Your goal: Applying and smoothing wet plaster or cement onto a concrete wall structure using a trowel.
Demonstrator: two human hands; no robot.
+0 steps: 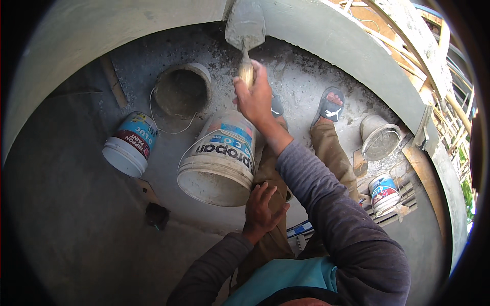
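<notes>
My right hand [256,97] is closed around the wooden handle of a masonry trowel [246,25], stretched out ahead of me. The trowel's grey, mortar-smeared blade lies over the curved plastered wall [316,30] at the top of the view; whether it touches the wall, I cannot tell. My left hand [263,214] rests on or just above my left leg, its fingers spread and holding nothing. Beside it lies a large white bucket [217,163] with a blue label and a wire handle, tipped so its mouth or base faces me.
A mortar-caked bucket [182,92] sits beyond it, and a smaller paint bucket [131,145] stands at the left. To the right are a grey bucket [380,136], a small paint tub [384,194] and a board [426,178]. A wooden piece [113,81] leans near the left wall.
</notes>
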